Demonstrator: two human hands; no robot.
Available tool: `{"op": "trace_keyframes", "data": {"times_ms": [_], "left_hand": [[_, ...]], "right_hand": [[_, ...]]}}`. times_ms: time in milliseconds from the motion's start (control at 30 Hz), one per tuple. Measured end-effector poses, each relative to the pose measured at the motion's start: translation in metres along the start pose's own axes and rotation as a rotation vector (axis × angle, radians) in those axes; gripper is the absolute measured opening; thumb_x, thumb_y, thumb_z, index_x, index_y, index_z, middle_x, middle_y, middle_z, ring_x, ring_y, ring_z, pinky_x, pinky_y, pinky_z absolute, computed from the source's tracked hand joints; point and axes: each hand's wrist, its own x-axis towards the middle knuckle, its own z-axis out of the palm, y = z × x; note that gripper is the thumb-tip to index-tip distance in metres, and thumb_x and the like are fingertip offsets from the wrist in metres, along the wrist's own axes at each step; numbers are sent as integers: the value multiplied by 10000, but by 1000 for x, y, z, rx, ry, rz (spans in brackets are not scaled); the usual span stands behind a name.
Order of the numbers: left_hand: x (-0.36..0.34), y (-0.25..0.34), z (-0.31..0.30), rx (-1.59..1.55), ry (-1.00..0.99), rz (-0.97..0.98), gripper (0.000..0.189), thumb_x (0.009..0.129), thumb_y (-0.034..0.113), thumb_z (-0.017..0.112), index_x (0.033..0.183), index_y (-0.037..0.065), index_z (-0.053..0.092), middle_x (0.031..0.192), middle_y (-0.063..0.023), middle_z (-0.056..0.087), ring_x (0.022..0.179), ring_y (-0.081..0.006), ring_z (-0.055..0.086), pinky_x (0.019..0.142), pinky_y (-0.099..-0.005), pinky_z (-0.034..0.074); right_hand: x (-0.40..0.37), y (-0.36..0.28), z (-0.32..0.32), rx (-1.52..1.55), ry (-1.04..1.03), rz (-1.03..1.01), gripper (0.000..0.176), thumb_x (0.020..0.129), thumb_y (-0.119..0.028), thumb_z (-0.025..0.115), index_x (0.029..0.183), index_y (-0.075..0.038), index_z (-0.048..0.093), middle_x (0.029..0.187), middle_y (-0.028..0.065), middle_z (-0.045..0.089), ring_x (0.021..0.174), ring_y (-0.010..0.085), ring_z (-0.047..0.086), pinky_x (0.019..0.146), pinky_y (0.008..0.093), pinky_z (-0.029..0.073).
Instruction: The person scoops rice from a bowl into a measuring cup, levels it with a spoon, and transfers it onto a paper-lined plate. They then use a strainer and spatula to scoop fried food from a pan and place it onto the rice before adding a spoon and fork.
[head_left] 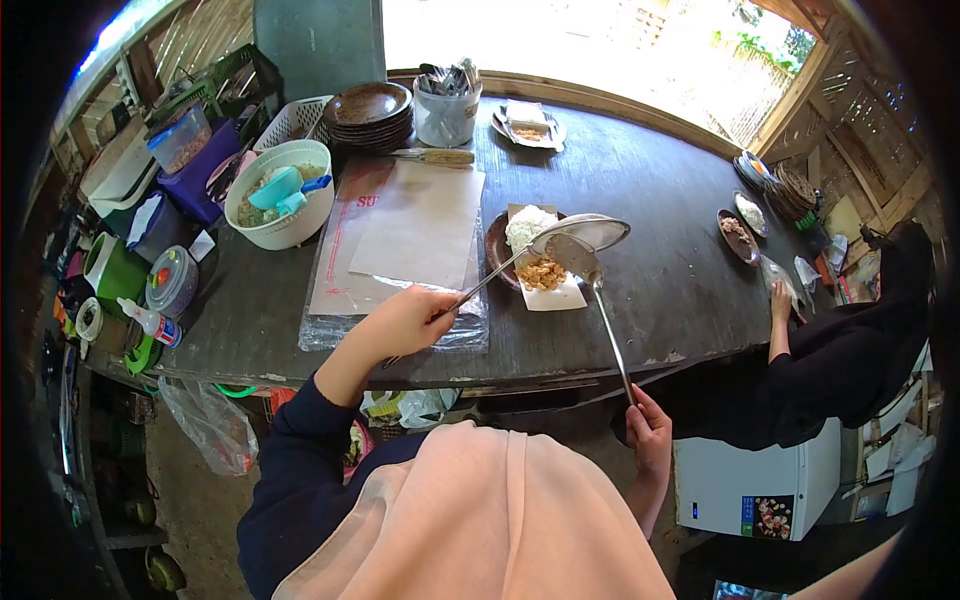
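My left hand is closed around the thin handle of a strainer, whose round rim is over a brown plate. My right hand grips the long metal handle of a ladle. The ladle's bowl meets the strainer's rim in this view, just right of the food. On the plate lies a sheet of brown paper bearing white rice and chopped brown food. Left of the plate, a stack of wrapping paper rests on clear plastic.
A tub with a blue scoop stands at left, near stacked brown plates and a cutlery bucket. A knife lies behind the paper. At right, another person's hand touches a plastic bag near small dishes.
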Motion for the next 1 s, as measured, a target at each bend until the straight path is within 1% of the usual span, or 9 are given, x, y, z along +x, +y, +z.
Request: {"op": "trace_keyframes", "data": {"times_ms": [200,400,467,500,567,600,667,767,1000], "left_hand": [[1,-3,4,61,52,35,297,780,36,517,1071,32,578,582,-168,472,479,-231,444,509,-329,394],[2,-2,6,53,52,2,338,783,31,520,1119,24,562,579,-168,450,475,-190,430,503,-315,388],[3,-1,6,71,50,-3,281,788,70,516,1056,30,591,598,-168,514,497,-257,510,515,-347,410],[2,-3,6,73,49,-2,281,788,70,516,1056,30,591,598,-168,514,497,-257,510,515,-347,410],[0,-8,8,-51,40,-45,221,828,71,496,1021,18,588,533,-97,479,443,-148,469,463,-300,385],[-2,-8,9,-49,40,-45,221,828,71,496,1021,18,588,533,-97,479,443,-148,469,463,-300,385],[-6,-4,11,-362,52,-209,187,869,71,462,997,12,584,521,-13,452,435,-62,435,424,-243,356],[-11,-11,16,-497,32,-236,211,893,81,439,1035,10,578,552,21,483,418,-50,429,410,-209,354],[-15,-9,30,-698,48,-287,245,904,96,438,1089,-10,559,577,-1,503,428,-61,454,416,-203,374]], "right_hand": [[-1,-1,-7,-12,-23,-26,350,847,-35,562,1197,-58,555,689,-62,466,497,-4,335,426,154,239],[-1,-7,-19,-99,19,-79,343,839,-27,568,1181,-47,568,706,-68,476,519,-6,342,448,149,247],[-1,-8,-20,-90,36,-103,339,836,-25,571,1174,-46,573,711,-68,480,524,-7,345,453,149,248],[0,-9,-21,-112,43,-107,336,834,-24,573,1170,-46,577,717,-67,484,524,-6,346,453,150,247],[1,-10,-21,-132,47,-113,334,832,-23,575,1165,-46,581,723,-66,487,525,-5,347,453,151,246],[2,-10,-21,-124,53,-108,333,831,-22,576,1163,-46,583,727,-64,488,526,-5,347,453,151,246],[3,-10,-23,-116,60,-101,332,830,-22,577,1161,-47,585,731,-63,489,528,-5,348,454,152,246],[5,-12,-26,-180,50,-121,333,828,-25,581,1161,-48,585,735,-62,485,528,-5,343,453,153,243],[20,-23,-35,-232,-48,-142,343,827,-16,571,1169,-44,575,704,-62,473,511,-11,330,443,147,235]]}}
